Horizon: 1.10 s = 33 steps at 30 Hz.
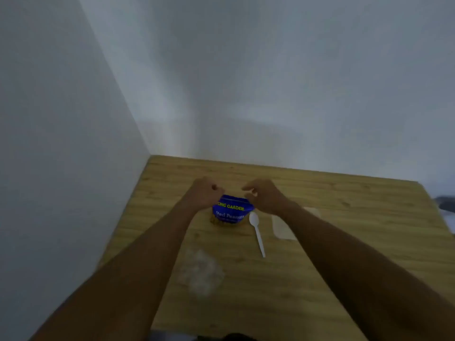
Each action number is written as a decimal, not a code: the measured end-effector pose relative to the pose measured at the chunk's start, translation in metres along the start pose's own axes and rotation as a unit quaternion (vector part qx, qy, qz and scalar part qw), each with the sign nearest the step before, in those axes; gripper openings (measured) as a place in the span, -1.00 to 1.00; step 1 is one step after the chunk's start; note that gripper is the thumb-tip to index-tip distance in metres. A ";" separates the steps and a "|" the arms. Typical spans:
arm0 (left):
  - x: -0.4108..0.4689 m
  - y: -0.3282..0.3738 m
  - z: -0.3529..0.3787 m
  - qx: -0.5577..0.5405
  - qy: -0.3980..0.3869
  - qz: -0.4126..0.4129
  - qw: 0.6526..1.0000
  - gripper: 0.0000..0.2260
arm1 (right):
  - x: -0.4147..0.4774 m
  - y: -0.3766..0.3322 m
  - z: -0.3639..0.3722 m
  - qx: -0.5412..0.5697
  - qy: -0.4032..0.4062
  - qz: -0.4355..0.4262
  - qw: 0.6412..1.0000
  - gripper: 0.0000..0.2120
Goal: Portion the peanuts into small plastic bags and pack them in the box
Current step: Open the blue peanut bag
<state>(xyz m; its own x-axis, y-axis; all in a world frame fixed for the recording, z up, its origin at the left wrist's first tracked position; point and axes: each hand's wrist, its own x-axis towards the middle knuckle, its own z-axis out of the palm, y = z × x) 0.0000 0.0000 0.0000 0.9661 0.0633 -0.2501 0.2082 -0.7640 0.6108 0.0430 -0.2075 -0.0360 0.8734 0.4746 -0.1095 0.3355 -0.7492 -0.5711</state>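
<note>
On a wooden table (pixel 344 217), crumpled clear plastic bags (pixel 200 274) lie nearest, at six o'clock, seemingly empty. Beyond them, a white plastic spoon (pixel 257 232) lies at four o'clock of a blue foil peanut packet (pixel 231 211). The left hand (pixel 203 193) and right hand (pixel 264 196) grip the packet's top corners. Portioning looks unstarted, and no box shows.

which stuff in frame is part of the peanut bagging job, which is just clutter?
Job:
- peanut packet, top gripped by left hand and right hand
- white spoon
- clear plastic bags, crumpled, nearest the camera

Lying about:
- flat pale sheet beside the spoon, too blurred to identify
- dark object at the right edge

No box in view.
</note>
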 end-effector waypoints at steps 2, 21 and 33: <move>0.002 -0.011 0.015 -0.030 -0.015 -0.054 0.998 -0.65 | -0.002 0.002 0.018 -0.011 0.000 0.012 1.000 -0.69; 0.022 -0.029 0.073 -0.361 -0.034 -0.224 0.904 -0.69 | 0.021 0.010 0.019 0.062 0.000 -0.023 0.998 -0.88; 0.018 -0.038 0.080 -0.409 -0.009 -0.172 0.896 -0.76 | 0.037 0.018 0.021 0.080 -0.060 0.038 0.994 -0.87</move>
<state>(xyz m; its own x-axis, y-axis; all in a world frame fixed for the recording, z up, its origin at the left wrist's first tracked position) -0.0024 -0.0213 -0.0884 0.8219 0.1886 -0.5374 0.5431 0.0248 0.8393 0.0742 -0.1937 -0.0674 0.8425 0.4785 -0.2473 0.2016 -0.7058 -0.6791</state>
